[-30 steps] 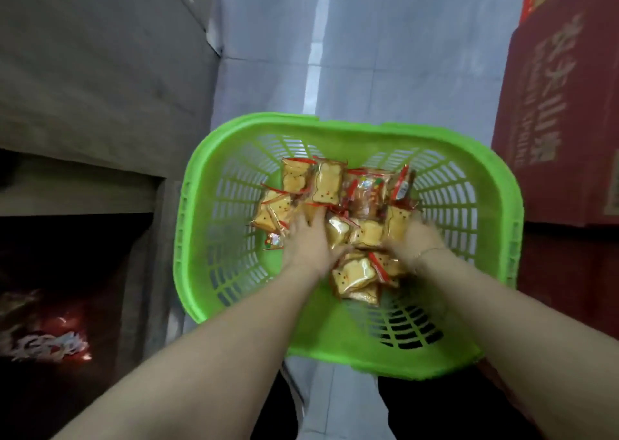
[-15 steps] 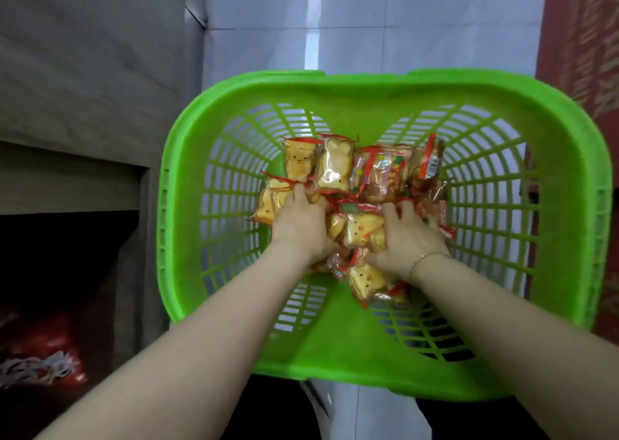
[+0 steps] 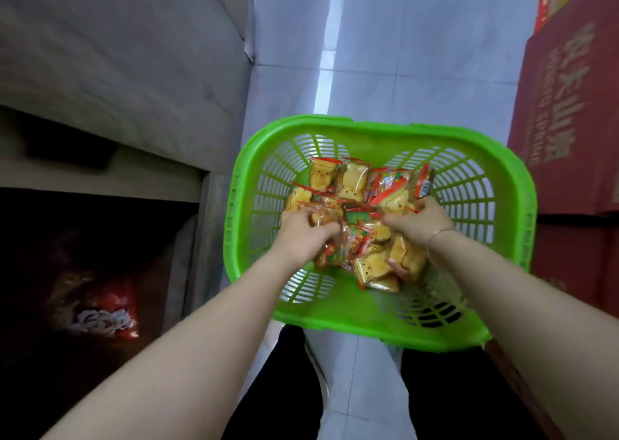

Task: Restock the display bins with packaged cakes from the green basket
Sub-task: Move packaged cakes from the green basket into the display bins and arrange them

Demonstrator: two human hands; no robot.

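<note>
Looking straight down into the green basket, sitting on pale floor tiles between two dark trouser legs. Both hands buried in the pile of packaged cakes, little bear-shaped yellow ones in clear wrappers with red edges. Left hand curled down, fingers closed around a cake at the left edge of the pile. Right hand likewise clenched, fingers bunched on wrappers near the middle, thin bracelet on the wrist. Can't tell exactly how many packets each grip has, too much crinkly plastic overlapping. More cakes lying just beyond the fingertips toward the far wall of the basket, and another clump tucked under and behind both wrists on the near side. Between the two sets of fingers, a few loose packets with colourful print. Well off to the left of the left fingers, a dark shelf opening with a red bag inside, blurry. Off to the right of the right fingers, red cardboard boxes stacked close beside the basket rim.
</note>
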